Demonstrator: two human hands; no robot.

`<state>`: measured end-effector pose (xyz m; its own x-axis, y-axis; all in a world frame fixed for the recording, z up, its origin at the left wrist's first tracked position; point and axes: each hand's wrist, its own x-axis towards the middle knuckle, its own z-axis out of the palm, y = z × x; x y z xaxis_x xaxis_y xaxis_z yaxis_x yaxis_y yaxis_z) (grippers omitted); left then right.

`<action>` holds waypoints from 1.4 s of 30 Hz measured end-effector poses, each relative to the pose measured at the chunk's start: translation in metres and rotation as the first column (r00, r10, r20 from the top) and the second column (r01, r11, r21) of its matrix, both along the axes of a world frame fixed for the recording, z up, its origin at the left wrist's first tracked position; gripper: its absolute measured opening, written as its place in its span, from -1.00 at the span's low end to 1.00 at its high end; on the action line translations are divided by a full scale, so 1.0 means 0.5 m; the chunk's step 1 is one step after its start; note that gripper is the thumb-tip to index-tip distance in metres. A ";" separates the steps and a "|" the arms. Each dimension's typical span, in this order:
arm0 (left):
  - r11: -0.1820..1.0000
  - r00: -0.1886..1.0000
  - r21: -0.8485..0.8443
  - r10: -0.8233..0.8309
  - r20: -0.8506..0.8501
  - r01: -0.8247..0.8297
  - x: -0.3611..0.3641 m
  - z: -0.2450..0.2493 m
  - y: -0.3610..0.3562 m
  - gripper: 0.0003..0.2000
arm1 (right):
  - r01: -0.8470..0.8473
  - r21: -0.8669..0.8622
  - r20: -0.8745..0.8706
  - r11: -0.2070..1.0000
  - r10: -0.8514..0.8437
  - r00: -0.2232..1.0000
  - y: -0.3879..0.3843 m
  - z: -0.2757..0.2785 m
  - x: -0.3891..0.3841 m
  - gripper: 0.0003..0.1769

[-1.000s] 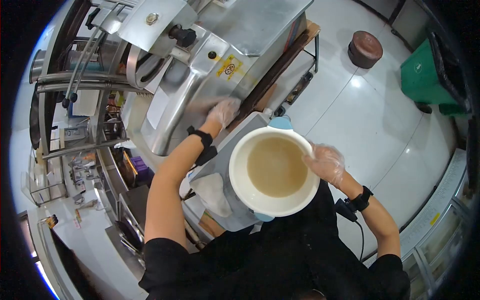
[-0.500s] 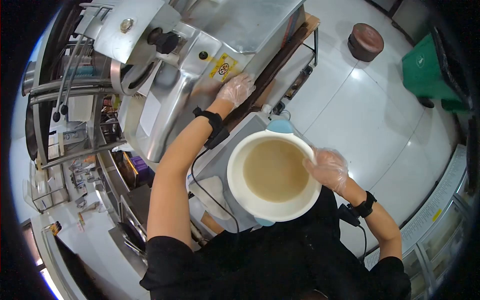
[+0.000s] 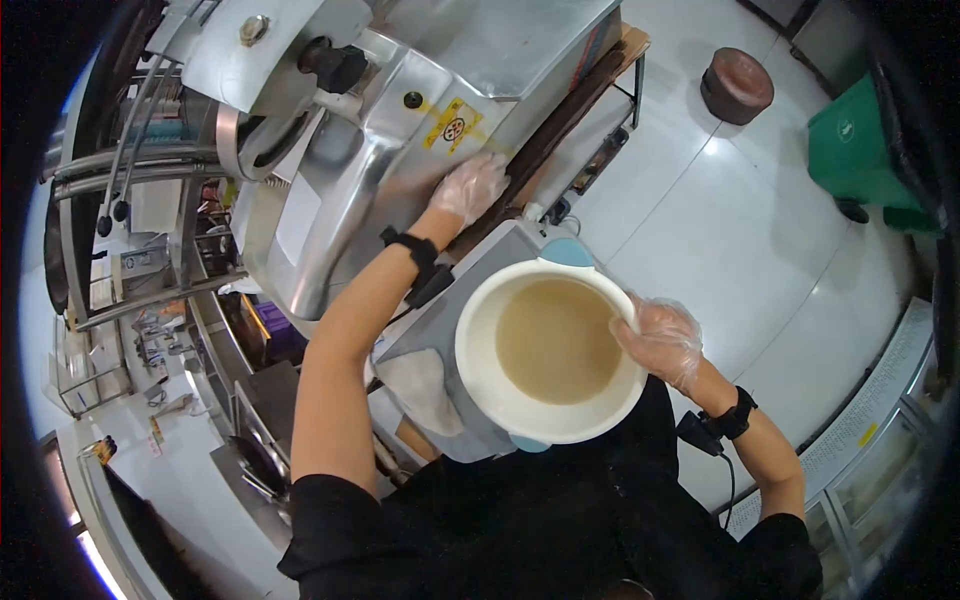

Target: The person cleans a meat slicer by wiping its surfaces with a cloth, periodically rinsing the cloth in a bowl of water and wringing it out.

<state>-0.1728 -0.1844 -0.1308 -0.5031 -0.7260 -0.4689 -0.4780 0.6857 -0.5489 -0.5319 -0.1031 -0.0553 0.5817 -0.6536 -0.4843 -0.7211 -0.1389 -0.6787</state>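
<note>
Right hand: gloved fingers clenched on right rim of white basin, elbow bent; basin holds cloudy liquid, overlaps grey table. Left hand: arm stretched far, fingers bent beside metal machine; fingertips hard to make out, cannot tell whether grasping.

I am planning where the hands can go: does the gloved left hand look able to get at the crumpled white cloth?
Probably yes. The left hand would need to draw back from the shiny metal machine, but the white cloth lies uncovered between the left arm and the round white bowl.
</note>
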 end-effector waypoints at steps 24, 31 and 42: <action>0.975 0.919 -0.142 0.108 -0.379 -0.173 0.089 0.261 0.187 -0.67 | -0.020 -0.045 0.028 0.999 0.022 0.999 -0.011 -0.003 0.086 -0.52; 0.764 0.583 0.246 0.623 -0.522 -0.597 0.129 0.025 0.186 -0.66 | -0.021 0.017 0.024 1.000 0.021 1.000 -0.006 0.053 0.072 -0.38; 0.927 0.890 0.083 0.375 -0.260 -0.366 0.151 0.171 0.274 -0.61 | 0.187 -0.117 0.210 0.975 -0.160 0.965 0.015 0.023 0.024 -0.34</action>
<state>-0.0974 -0.0471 -0.0452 -0.3093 -0.8713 -0.3810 -0.8258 0.4447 -0.3469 -0.5199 -0.0958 -0.0440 0.5287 -0.8043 -0.2711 -0.5953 -0.1236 -0.7940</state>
